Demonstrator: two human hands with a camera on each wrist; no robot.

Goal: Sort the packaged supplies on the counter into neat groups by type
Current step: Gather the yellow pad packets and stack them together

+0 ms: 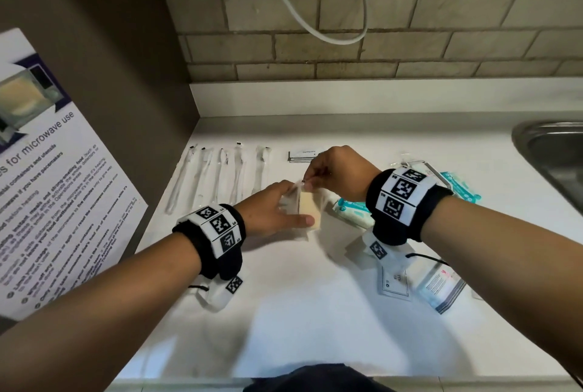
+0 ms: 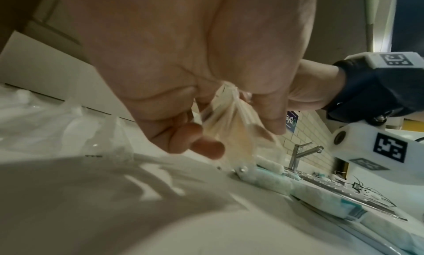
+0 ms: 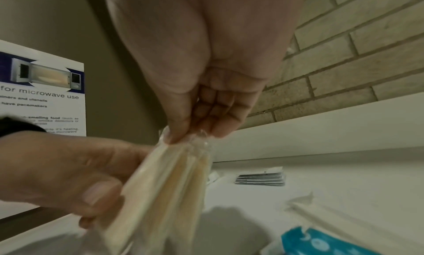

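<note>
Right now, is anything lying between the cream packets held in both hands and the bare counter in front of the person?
Nothing visible: below the cream packets the counter is bare toward the person.

The desk [image 1: 284, 313] is smooth, white and faintly glossy. Clear, crinkled plastic film wraps the cream pack [image 1: 307, 210] and the long sticks [image 1: 217, 175]. The sink [image 1: 555, 152] is brushed metal, the wall [image 1: 378, 29] rough matt brick, the poster [image 1: 53, 190] smooth printed paper, the wristbands [image 1: 403, 205] black cloth.
</note>
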